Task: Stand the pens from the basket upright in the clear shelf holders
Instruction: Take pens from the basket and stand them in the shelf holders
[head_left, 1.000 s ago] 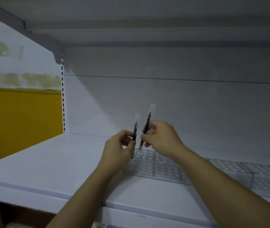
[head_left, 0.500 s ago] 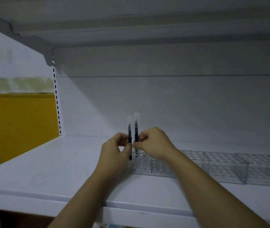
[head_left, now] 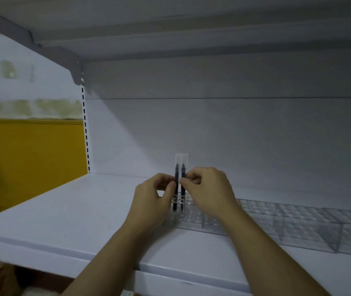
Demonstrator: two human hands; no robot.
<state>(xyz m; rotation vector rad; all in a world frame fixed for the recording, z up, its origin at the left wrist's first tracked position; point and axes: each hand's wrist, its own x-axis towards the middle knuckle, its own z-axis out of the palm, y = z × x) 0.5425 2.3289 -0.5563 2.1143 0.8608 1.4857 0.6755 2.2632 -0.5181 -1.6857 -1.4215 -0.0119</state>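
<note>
Two pens stand upright and parallel, just beside each other, at the left end of the clear holders [head_left: 298, 223]. Their lower ends sit in the holder's sockets; whether they have reached the bottom cannot be told.

1. The left hand [head_left: 153, 199] pinches the left pen [head_left: 176, 175] at mid-barrel. Grip: thumb and forefinger clamped on the barrel, the other fingers curled.
2. The right hand [head_left: 210, 193] pinches the right pen [head_left: 183, 175] at the same height. Grip: thumb and forefinger clamped on the barrel, the other fingers curled.
3. Both pens are dark. Each sits in a clear sleeve [head_left: 181, 156] that projects above its tip.

The clear holders form a low row along the white shelf [head_left: 63, 210], running from the hands to the right edge of the view. The row is split by upright dividers, and its top is a grid of small sockets. All sockets right of the hands that can be seen hold nothing.

Both forearms reach in from the near edge of the shelf. Behind the pens is a plain white back panel [head_left: 234, 135], and an upper shelf [head_left: 191, 39] spans the top of the view. A slotted rail [head_left: 85, 135] runs down the left end of the back panel. A yellow wall [head_left: 31, 157] lies beyond it on the left.
</note>
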